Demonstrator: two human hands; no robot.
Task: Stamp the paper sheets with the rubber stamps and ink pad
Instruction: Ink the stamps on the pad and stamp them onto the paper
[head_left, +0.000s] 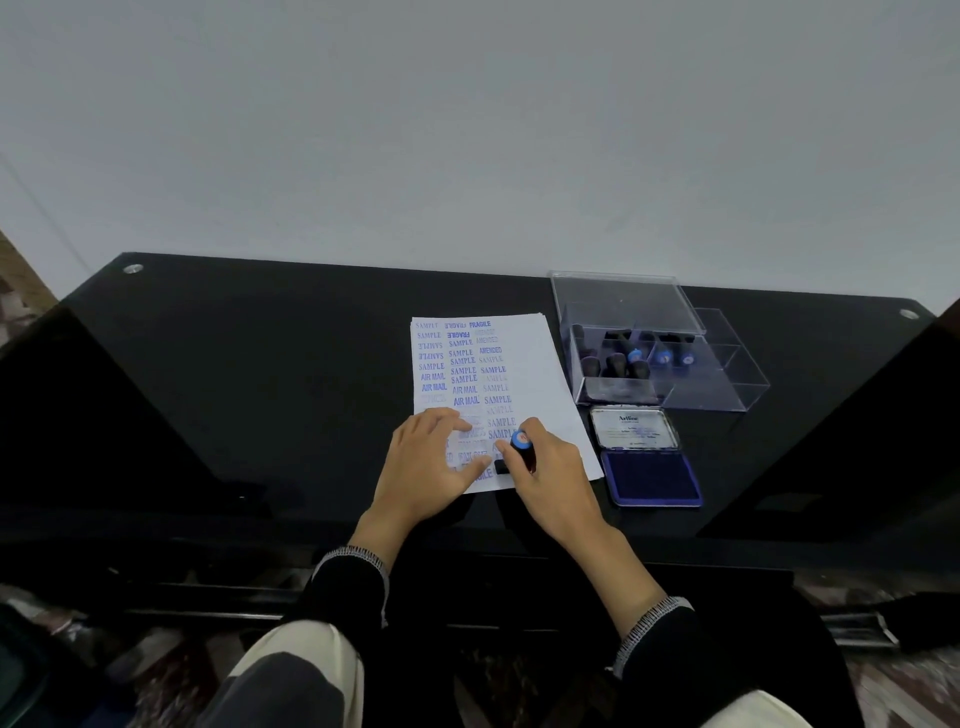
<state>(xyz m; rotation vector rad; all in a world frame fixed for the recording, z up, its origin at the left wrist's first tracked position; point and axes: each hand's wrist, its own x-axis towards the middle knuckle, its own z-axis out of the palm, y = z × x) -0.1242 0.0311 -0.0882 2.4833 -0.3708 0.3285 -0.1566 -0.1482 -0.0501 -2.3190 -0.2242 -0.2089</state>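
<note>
Paper sheets (524, 364) on black glass table (260, 389); grey wall (467, 130).

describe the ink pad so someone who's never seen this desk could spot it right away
On the black glass table, look right of the stamped paper sheets, just in front of the clear plastic box of spare stamps. The ink pad is the flat tin lying open there. Its deep blue inked surface sits nearest the person, with the labelled lid folded back behind it.
</note>
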